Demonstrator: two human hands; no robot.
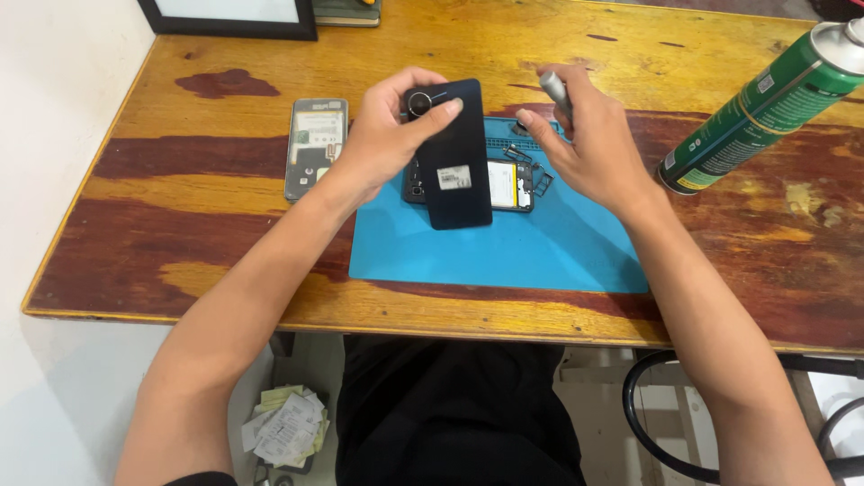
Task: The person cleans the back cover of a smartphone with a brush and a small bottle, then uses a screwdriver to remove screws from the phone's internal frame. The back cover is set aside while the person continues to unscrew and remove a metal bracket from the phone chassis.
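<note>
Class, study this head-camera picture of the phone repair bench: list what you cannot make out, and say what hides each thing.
1. Opened phone, head view: mostly covered by the dark back cover in the left hand.
2. Grey tool: its tip is hidden inside the right hand.
3. Green spray can: its top is cut off by the right edge.
4. Black frame: cut off by the top edge.
5. White sticker on the cover: print too small.

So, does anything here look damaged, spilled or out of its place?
The wooden table has worn patches where dark finish is missing. The green spray can lies tilted at the right edge. The left hand holds a dark back cover above the opened phone on the blue mat. Nothing looks spilled.
</note>
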